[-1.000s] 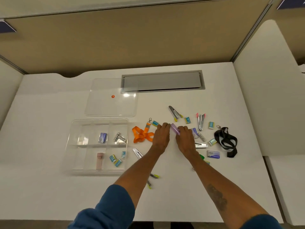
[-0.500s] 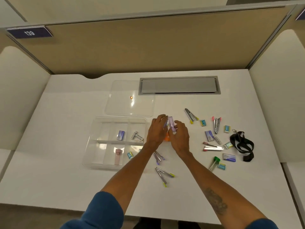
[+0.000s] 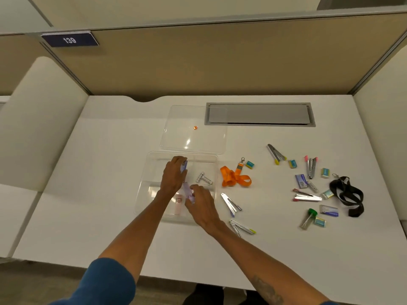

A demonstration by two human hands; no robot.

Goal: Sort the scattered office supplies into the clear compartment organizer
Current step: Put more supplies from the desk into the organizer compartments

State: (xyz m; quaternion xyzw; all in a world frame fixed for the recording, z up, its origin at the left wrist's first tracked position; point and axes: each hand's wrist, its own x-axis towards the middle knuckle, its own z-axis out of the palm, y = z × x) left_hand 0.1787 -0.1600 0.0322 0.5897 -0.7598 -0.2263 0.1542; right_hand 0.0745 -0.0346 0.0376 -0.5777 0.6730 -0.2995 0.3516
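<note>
the pale purple stapler (image 3: 189, 193) is pinched in the fingers of the right hand (image 3: 201, 206), held low over the near middle part of the clear organizer (image 3: 143, 188), just beside the pink stapler (image 3: 178, 206) that already lies in a near compartment. to do this step well, lower it flat into that same compartment so like sits with like, keep it parallel to the pink one, and let go only once it rests on the floor of the tray (the thin dividers are hard to see, so it could end up straddling one).

the left hand (image 3: 175, 175) is closed on a small blue box (image 3: 184, 167) over the far middle compartment; it looks like a staple box, though mostly hidden by the fingers. a strip of staples (image 3: 204, 178) lies in the far right compartment.

the stapler looks small, translucent and lilac, slim and longer than wide, partly covered by the fingers.

the organizer's clear lid (image 3: 193, 128) lies just beyond it. on the white desk (image 3: 88, 194), an orange lanyard (image 3: 235, 178), a black lanyard (image 3: 349, 194) and many staplers and small boxes are still unsorted, so the task seems early.
</note>
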